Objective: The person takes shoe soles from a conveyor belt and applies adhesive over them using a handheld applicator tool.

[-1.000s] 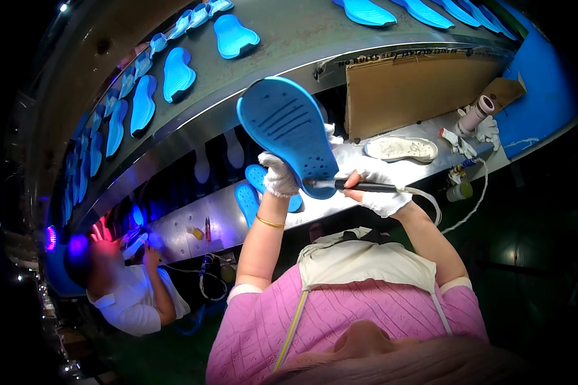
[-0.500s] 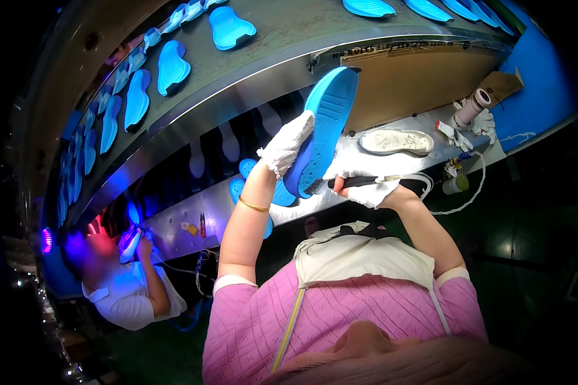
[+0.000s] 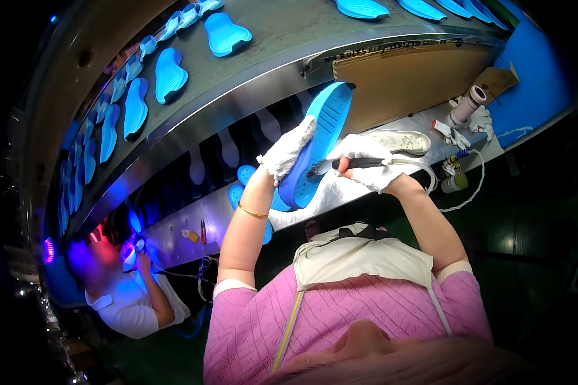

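My left hand [image 3: 290, 151], in a white glove, is closed round the left edge of a blue shoe sole [image 3: 334, 113], which stands tilted above the bench. The lower part of the sole is pitted with small holes and has a darker blue side wall. A black-handled brush [image 3: 370, 164] is gripped in my right hand [image 3: 359, 151], also white-gloved with bare fingertips. Its dark bristles [image 3: 316, 169] touch the pitted part of the sole. A pale hose [image 3: 424, 169] runs from the brush handle. More blue soles [image 3: 236, 195] lie partly hidden behind my left forearm.
Blue soles [image 3: 227, 34] line the conveyor belt [image 3: 273, 32] ahead. On the bench are a white cloth [image 3: 340, 195], a pale sole-shaped tray [image 3: 404, 141], a pink bottle [image 3: 469, 105] and loose gloves [image 3: 480, 123]. Cardboard [image 3: 417, 77] stands behind. A co-worker [image 3: 131, 301] sits at left.
My right hand has moved the brush a little up the sole, away from its lower end. The sole has dropped slightly. Soles on the belt have shifted slightly left.
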The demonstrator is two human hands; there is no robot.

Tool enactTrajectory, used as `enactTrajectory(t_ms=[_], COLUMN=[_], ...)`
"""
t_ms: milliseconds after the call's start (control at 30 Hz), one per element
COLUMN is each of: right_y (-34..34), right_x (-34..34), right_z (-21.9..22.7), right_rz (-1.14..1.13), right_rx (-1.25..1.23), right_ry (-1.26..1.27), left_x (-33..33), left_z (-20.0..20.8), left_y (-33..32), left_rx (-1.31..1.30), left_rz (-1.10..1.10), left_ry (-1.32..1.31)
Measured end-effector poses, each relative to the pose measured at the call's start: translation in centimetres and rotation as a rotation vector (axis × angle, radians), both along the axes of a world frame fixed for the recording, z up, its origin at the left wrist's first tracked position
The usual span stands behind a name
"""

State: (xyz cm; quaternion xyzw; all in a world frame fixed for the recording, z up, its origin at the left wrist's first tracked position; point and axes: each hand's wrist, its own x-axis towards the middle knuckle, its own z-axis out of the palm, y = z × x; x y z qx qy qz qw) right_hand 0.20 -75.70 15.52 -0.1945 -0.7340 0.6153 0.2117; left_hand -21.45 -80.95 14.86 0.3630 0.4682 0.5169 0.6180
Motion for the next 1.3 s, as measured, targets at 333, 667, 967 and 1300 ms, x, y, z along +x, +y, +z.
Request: enactTrajectory(t_ms=[333, 667, 967, 1300], right_y=[0.9, 0.8, -1.6, -3.6], right_x=[3.1, 0.9, -0.6, -0.5], right_z=[2.1, -1.6, -1.6, -1.7], right_rz=[-0.075, -0.328, -0.182, -0.203], right_rx=[-0.048, -0.048, 0.14, 0.313], right_ry=[0.104, 0.312, 0.454, 0.235], left_x=[-2.6, 2.8, 6.2, 4.3], left_z=[-1.4, -7.2, -6.6, -7.2], left_y=[-2.0, -3.4, -2.5, -1.7], left_rx=[0.435, 0.093, 0.077, 0.171], left_rz=[0.16, 0.103, 0.261, 0.297], left_ry=[-0.48, -0.845, -0.722, -0.765])
